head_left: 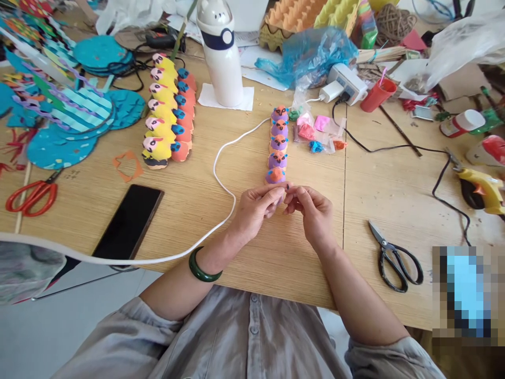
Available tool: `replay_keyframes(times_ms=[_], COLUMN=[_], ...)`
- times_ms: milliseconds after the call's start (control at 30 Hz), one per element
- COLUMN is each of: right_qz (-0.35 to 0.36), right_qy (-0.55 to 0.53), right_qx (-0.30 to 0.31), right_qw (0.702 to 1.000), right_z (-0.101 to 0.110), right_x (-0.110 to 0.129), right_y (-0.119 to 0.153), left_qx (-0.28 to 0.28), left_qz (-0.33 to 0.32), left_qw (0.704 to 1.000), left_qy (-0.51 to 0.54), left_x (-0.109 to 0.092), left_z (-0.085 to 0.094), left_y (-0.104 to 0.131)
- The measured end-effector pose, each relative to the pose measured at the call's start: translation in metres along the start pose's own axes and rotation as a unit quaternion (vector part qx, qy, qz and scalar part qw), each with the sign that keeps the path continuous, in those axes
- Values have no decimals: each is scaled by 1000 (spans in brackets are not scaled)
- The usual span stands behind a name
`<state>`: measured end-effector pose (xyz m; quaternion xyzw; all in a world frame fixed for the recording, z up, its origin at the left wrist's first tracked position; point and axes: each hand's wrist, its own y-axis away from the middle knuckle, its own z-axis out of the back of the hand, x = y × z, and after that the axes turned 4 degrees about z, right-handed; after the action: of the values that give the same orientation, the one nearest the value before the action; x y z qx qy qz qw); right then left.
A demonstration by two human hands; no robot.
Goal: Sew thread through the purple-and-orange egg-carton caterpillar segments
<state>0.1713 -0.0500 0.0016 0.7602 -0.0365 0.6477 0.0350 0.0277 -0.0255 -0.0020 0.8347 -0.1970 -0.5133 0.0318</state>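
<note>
My left hand (257,208) and my right hand (313,210) meet above the table, both with fingers pinched closed. Between their fingertips is a tiny dark piece (288,186), perhaps clay; its exact shape is too small to tell. Just beyond my fingers stands a row of purple and orange clay figures (279,142) with blue bits on their sides. The farther ones carry dark marks on their faces. On the nearest visible figure (275,175) no such marks show, and my fingers partly hide the row's near end.
Bags of coloured clay (315,126) lie right of the row. Black-handled scissors (396,258) rest at right, near a yellow glue gun (479,187). A white cable (215,168) crosses the table past a phone (130,223). Yellow and orange figures (168,113) stand beside a white bottle (224,68).
</note>
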Motion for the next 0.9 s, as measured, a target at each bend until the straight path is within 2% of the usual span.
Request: replay_keyframes(times_ms=[100, 167, 267, 333, 433, 533, 633, 733, 900], right_qz=[-32, -46, -79, -106, -133, -143, -127, -113, -110], right_qy=[-37, -49, -82, -110, -132, -129, -124, -121, -117], right_qx=[3, 4, 15, 24, 26, 21, -4, -30, -28], right_qw=[999, 998, 993, 988, 982, 981, 984, 986, 987], right_z=[0, 0, 0, 0, 2, 4, 6, 7, 6], right_x=[0, 1, 2, 3, 3, 3, 2, 2, 3], right_y=[-3, -4, -5, -7, -8, -9, -10, -11, -10], left_qx=[-8, -14, -13, -14, -20, -24, -29, -38, -46], left_qz=[-42, -112, -233, -285, -331, -352, -343, -299, -236], left_qw=[997, 985, 941, 910, 874, 854, 861, 889, 928], left_qy=[-62, -132, -246, -300, -355, -383, -375, -346, -283], left_x=[2, 3, 4, 5, 8, 10, 9, 7, 6], left_z=[1, 1, 2, 3, 4, 5, 4, 3, 2], left_y=[1, 3, 4, 4, 3, 2, 3, 3, 3])
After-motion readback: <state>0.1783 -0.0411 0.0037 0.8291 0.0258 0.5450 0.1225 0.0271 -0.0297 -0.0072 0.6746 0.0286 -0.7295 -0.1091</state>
